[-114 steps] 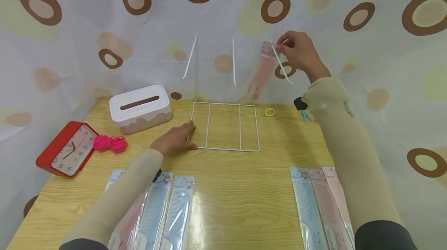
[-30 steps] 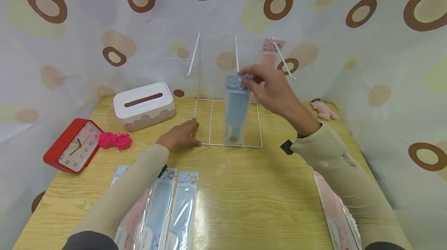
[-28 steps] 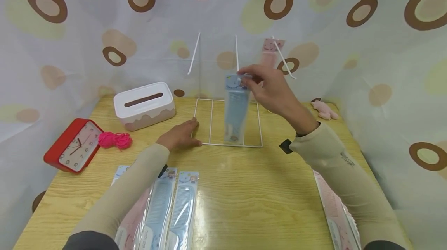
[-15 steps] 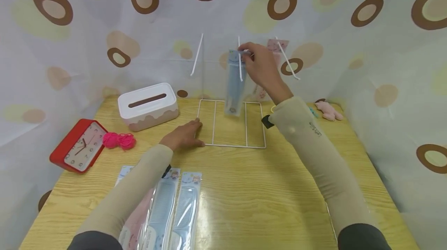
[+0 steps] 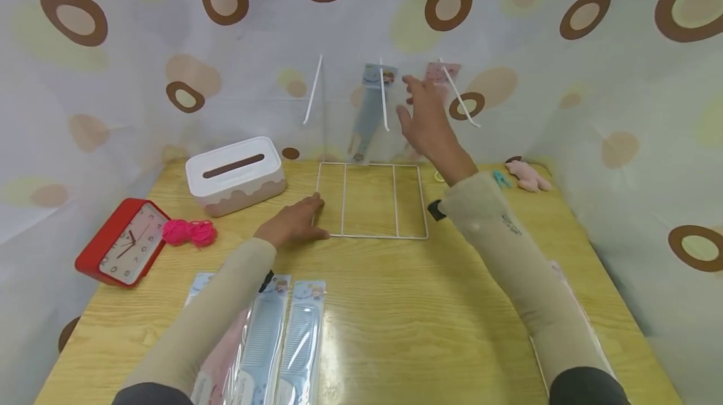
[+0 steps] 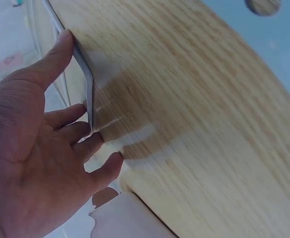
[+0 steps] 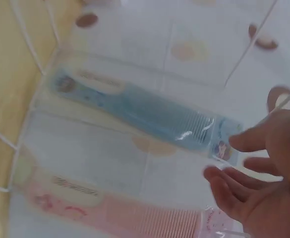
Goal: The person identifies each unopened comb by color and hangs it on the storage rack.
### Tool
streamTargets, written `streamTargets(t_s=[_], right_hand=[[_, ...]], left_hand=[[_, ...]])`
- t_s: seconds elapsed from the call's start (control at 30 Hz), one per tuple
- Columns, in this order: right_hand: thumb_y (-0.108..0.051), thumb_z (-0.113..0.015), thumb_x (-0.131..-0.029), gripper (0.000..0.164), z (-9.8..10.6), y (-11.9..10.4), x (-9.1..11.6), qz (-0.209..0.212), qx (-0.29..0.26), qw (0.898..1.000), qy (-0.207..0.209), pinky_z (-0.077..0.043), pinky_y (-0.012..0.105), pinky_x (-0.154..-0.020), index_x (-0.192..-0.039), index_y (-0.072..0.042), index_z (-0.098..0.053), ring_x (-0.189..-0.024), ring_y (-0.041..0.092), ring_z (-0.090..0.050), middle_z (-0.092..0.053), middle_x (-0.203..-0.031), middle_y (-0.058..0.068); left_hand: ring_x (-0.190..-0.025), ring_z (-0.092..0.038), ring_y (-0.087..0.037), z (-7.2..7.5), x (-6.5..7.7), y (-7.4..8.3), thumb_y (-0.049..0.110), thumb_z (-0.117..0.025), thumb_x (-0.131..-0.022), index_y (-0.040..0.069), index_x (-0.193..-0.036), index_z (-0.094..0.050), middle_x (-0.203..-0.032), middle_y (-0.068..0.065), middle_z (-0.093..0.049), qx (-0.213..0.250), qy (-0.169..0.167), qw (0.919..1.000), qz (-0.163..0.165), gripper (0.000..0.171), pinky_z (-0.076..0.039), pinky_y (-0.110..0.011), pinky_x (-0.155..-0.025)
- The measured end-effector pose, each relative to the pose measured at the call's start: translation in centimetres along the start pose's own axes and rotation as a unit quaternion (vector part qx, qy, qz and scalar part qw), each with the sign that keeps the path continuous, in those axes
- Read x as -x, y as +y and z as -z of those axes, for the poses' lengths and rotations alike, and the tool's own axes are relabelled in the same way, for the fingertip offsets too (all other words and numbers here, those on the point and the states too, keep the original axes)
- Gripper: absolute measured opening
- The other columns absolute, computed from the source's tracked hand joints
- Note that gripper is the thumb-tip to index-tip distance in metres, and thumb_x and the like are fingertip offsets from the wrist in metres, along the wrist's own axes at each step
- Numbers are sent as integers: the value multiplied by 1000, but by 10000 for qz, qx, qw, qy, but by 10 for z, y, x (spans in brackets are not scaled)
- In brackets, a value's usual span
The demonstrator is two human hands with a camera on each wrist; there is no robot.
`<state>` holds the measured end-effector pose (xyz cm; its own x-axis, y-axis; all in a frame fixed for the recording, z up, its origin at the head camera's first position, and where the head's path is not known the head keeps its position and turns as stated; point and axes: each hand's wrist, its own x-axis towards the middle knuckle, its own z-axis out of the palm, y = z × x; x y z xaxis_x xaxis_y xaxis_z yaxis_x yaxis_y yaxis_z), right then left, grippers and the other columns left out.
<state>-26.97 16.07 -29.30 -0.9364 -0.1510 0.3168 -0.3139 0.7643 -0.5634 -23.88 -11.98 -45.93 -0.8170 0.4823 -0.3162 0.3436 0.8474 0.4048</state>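
A white wire rack has a flat base [image 5: 369, 237] on the table and several prongs above it. From the middle prong hangs a packaged blue comb [image 5: 368, 117], and a packaged pink comb [image 7: 120, 213] hangs from the right one. My right hand [image 5: 427, 117] is beside the blue comb's header card, fingers spread and holding nothing. In the right wrist view the thumb and fingers lie just off that card. My left hand [image 5: 290, 221] rests at the left side of the base, fingers extended, its thumb and fingertips on the wire in the left wrist view.
Several packaged combs [image 5: 299, 336] lie front left, partly under my left sleeve. A tissue box [image 5: 237, 174], a red clock [image 5: 123, 243] and pink yarn [image 5: 189, 233] stand at left. A blue clip [image 5: 501, 179] and a pink toy [image 5: 528, 176] lie back right.
My right hand has brought the blue comb up and back onto the middle prong and let it go. Earlier it held the pink comb at the right prong. The left hand stays put.
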Motion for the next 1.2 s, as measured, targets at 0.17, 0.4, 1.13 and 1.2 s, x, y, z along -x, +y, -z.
streamTargets(t_s=[0.17,0.4,1.13,1.2], right_hand=[[-2,-58,-99,37,12,34,84,480,380,9885,-1384,-50,51,-96,-134,8,-53,-112,39,-61,-57,-129,25],[-10,-71,-93,43,49,129,160,48,934,9544,-2835,-51,55,-91,-131,6,-58,-112,45,-57,-57,-126,27],[-62,-90,-57,89,59,206,241,-524,1680,9346,-3091,-34,62,-83,-123,-13,-53,-113,46,-40,-44,-126,24],[-63,-90,-55,88,55,203,239,-537,1698,9340,-3098,-33,59,-82,-118,-14,-53,-112,44,-40,-44,-124,23]], left_hand=[[-152,-16,-34,2,0,-1,45,-69,-92,1,-156,-29,-165,-18,-12,17,-87,9998,-170,87,-18,-54,-121],[-151,-16,-37,13,2,-14,44,-69,-93,-1,-155,-28,-165,-20,-12,-11,-9,9997,-235,87,-18,-52,-121],[-151,-13,-41,19,1,-9,42,-68,-94,-3,-155,-25,-165,-24,-7,13,-186,9996,-189,87,-17,-55,-121],[-151,-13,-41,17,1,-8,40,-69,-94,-3,-155,-25,-164,-25,-7,61,-211,9996,-194,87,-17,-55,-120]])
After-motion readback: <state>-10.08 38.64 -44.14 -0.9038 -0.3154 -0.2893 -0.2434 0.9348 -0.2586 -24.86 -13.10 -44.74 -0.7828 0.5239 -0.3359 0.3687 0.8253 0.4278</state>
